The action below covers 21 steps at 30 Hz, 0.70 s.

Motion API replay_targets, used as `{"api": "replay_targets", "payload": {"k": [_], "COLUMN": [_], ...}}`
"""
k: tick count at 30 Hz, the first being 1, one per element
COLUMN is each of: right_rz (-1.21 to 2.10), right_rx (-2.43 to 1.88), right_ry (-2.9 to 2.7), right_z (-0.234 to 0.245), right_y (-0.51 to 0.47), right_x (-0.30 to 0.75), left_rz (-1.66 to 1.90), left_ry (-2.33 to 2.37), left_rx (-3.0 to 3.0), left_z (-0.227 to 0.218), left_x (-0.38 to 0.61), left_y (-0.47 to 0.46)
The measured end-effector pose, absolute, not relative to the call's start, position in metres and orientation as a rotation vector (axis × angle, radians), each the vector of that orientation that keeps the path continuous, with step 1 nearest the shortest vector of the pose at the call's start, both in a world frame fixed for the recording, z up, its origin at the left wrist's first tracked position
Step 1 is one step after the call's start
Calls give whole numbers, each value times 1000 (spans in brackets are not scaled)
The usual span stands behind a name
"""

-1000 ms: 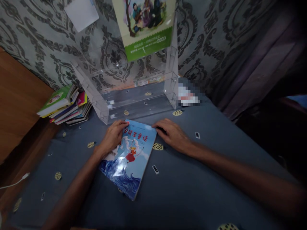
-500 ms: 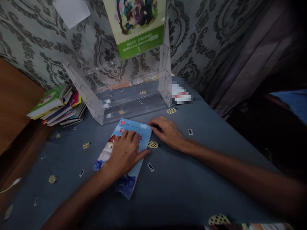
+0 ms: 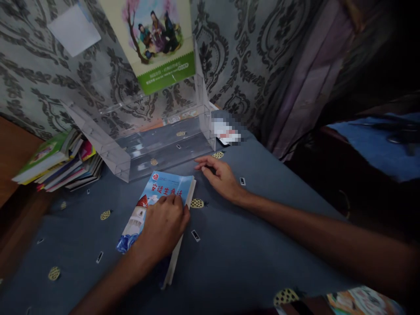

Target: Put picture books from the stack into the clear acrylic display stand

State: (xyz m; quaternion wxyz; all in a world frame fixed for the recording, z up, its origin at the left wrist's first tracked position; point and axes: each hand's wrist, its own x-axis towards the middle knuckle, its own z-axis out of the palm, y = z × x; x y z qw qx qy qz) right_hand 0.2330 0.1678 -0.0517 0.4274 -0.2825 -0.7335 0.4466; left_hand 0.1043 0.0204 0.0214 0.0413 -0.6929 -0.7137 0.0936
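A blue children's book [image 3: 170, 180] with red lettering and a white house on its cover lies on the cloth-covered table. My left hand [image 3: 166, 223] rests over its middle, fingers curled and thumb along the right edge, closed on it. The pale page edges show on that side. Just beyond the upper right corner, my right hand [image 3: 219, 177] hovers empty, fingers loosely bent and apart from the book. Behind both stands a clear acrylic rack [image 3: 123, 164], with a green and cream book [image 3: 167, 78] propped in its upper part.
Several stacked books [image 3: 59, 159] lie left of the rack. A blurred white item [image 3: 226, 131] is at its right. Patterned wallpaper [image 3: 219, 57] and a curtain [image 3: 295, 78] close off the back. Part of a colourful printed item [image 3: 364, 299] shows at the lower right.
My left thumb has drawn in from sticking out to the book's right edge, and the fingers curl more. My right hand has left the book's corner. The camera view has shifted.
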Motion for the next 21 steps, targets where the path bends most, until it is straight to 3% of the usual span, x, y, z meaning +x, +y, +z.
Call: {"api": "replay_targets", "payload": {"k": [9,21], "right_rz": [1037,563], "right_rx": [-657,-586], "right_ry": [-1869,-2450], "right_z": [-43,-46], "right_y": [156,148], "right_x": [235,239], "left_rz": [246,71], "left_ry": [-2126,-2074], "left_rx": [-2099,-2223], "left_z": [18,10], "left_x": [101,84], "left_y": [19,10]}}
